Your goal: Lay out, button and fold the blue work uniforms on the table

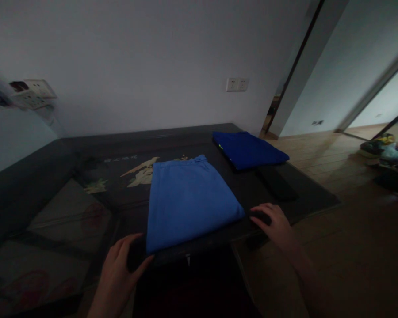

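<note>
- Light-blue folded garment (192, 203) lies flat on a dark surface (313, 192), close to its near edge, between a person's two hands.
- The left hand (117, 267) curves about the near left corner, thumb and fingers apart; whether a fingertip touches the cloth cannot be told.
- The right hand (277, 225) hangs just beside the right corner, thumb and forefinger parted, with no cloth visible between them.
- With so little room at the near side, a tug toward the person could draw the garment over the edge.
- A pinch on the top layer alone could open the folds; uneven pulls from the two hands could skew the stack or wrinkle its smooth face.
- Dim light could hide a loose layer along the near edge until it catches on a finger.
- Far right, a dark-blue folded cloth (254, 150) shows a small yellow-green mark (220, 146) along its left side, too small to read.
- Beyond the garment to the left, a row of pale characters (120, 159) sits above a bird motif (142, 173), too faint to read with certainty.
- No brand name is legible.
</note>
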`<state>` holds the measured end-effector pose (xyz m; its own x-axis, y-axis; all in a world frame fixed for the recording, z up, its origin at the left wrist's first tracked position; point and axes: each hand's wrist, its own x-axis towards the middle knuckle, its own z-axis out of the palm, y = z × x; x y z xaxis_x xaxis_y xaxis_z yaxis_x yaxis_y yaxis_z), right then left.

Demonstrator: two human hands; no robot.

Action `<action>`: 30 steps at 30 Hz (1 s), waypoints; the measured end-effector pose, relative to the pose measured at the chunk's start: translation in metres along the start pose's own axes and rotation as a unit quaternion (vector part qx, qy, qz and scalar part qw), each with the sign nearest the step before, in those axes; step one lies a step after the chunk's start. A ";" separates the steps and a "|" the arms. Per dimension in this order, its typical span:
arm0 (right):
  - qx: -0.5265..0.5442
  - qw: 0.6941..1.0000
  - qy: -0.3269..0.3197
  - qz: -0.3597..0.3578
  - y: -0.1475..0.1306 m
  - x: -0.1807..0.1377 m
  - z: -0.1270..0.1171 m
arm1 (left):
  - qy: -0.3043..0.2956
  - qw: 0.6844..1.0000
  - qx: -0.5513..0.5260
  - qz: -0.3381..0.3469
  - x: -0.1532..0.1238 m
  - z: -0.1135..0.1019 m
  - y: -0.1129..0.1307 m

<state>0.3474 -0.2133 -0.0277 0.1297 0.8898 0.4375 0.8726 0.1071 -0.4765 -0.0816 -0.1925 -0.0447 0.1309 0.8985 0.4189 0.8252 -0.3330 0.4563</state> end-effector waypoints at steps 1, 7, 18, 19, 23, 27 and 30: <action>-0.001 1.000 -0.010 -0.001 -0.002 -0.004 0.002 | -0.003 1.000 0.004 -0.004 -0.002 0.001 -0.003; -0.023 0.999 0.013 0.019 -0.015 0.001 0.026 | -0.008 0.999 -0.028 -0.046 0.006 0.007 0.004; 0.140 0.988 0.069 0.000 -0.036 0.020 0.020 | 0.094 0.978 -0.155 -0.103 0.035 -0.009 0.045; 0.143 0.987 0.072 -0.001 -0.038 0.023 0.016 | 0.101 0.975 -0.164 -0.114 0.036 -0.011 0.046; 0.173 0.982 0.072 0.019 -0.046 0.032 0.004 | 0.116 0.955 -0.223 -0.161 0.037 -0.015 0.046; 0.319 0.942 0.041 0.100 -0.055 0.031 0.010 | 0.115 0.932 -0.282 -0.197 0.031 -0.014 0.051; 0.419 0.894 0.046 0.154 -0.063 0.023 0.025 | 0.085 0.925 -0.300 -0.218 0.025 -0.013 0.054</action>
<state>0.2838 -0.1886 -0.0069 0.3756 0.8980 0.2290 0.1344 0.1917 -0.9722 -0.0405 -0.1914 0.0006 -0.2718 0.9442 0.1860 0.3185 -0.0942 0.9432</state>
